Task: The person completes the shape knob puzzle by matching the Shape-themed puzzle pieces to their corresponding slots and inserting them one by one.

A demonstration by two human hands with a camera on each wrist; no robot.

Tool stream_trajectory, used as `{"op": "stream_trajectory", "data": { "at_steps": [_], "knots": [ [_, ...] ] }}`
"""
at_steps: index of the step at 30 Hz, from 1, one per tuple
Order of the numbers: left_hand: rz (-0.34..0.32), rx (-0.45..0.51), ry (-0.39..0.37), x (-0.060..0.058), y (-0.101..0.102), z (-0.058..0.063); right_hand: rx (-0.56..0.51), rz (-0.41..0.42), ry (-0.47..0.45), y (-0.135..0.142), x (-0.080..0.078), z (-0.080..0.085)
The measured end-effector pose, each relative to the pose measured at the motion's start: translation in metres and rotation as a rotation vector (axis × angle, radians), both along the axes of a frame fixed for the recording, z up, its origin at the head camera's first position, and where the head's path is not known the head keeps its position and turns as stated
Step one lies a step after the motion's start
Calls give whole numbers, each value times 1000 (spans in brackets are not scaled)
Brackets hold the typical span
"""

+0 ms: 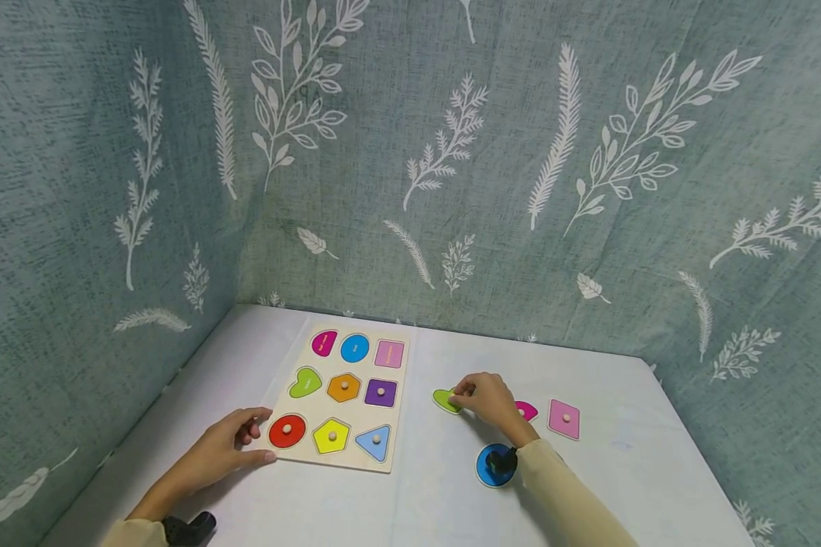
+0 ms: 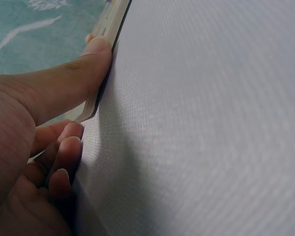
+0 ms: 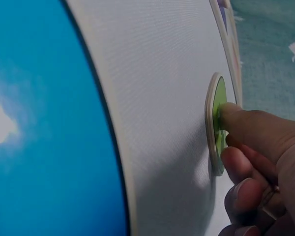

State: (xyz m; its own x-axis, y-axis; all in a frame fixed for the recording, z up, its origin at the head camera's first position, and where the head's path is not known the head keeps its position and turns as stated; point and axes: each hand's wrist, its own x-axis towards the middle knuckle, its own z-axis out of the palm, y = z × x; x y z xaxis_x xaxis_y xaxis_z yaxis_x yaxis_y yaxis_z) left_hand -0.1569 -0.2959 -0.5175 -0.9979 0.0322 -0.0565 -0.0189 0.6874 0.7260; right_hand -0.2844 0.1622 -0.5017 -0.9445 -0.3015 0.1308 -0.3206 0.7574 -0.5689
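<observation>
My right hand (image 1: 489,400) pinches the knob of a green heart-shaped puzzle piece (image 1: 445,400) between thumb and fingers, right of the wooden puzzle board (image 1: 333,365). In the right wrist view the green piece (image 3: 217,123) is seen edge-on; whether it touches the table I cannot tell. My left hand (image 1: 226,447) grips the board's near left corner, the thumb (image 2: 91,64) along the near edge, other fingers curled at the left side. Knobbed pieces sit in the board: orange hexagon (image 1: 343,388), purple square (image 1: 386,393), red circle (image 1: 294,434), yellow pentagon (image 1: 333,447), blue triangle (image 1: 380,448).
On the white table (image 1: 438,494) lie a blue round piece (image 1: 487,472) under my right wrist, a magenta piece (image 1: 529,411) partly behind that wrist, and a pink square piece (image 1: 561,429). The board's heart recess (image 1: 301,382) shows printed green. Patterned cloth (image 1: 383,152) walls the table's back and sides.
</observation>
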Motion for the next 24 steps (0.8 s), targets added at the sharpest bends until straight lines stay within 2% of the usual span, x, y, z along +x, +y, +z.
{"op": "stream_trajectory", "data": {
  "at_steps": [18,24],
  "knots": [
    [-6,19,-4,1,0,1,-1,-11,31,-4,-3,-4],
    [-11,7,9,1,-1,-1,-35,-6,46,-4,-4,1]
  ]
}}
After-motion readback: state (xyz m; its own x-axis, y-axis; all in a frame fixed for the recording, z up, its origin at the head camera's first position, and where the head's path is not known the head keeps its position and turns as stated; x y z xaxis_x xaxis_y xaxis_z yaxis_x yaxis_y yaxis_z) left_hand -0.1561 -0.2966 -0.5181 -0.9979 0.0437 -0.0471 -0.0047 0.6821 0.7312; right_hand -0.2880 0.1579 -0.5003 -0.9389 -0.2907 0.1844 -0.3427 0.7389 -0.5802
